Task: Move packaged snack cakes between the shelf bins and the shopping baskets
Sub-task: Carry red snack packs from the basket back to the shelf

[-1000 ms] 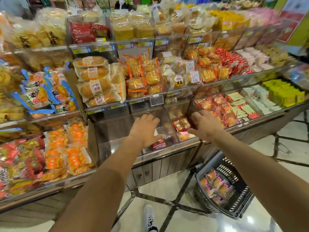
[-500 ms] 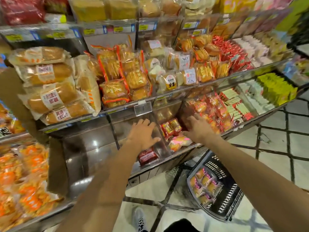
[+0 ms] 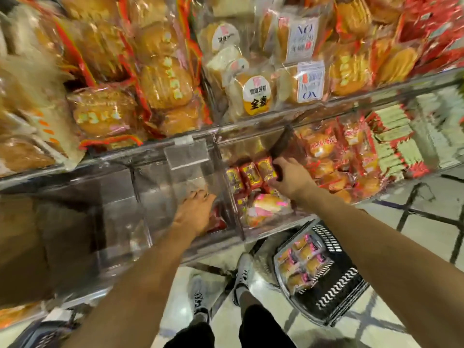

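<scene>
Pinching an upright red snack cake (image 3: 266, 169) (long axis vertical), the right hand (image 3: 291, 179) grip closes; left hand (image 3: 194, 214) unclear.

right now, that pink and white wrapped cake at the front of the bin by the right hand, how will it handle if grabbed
The pink and white wrapped cake probably feels light and soft: it looks puffy and rounded. Its glossy film catches the light, so it may be slippery and crinkle under the right hand. Being squashable, it likely dents if squeezed hard. It lies loose on other packs, so it may slide.
</scene>
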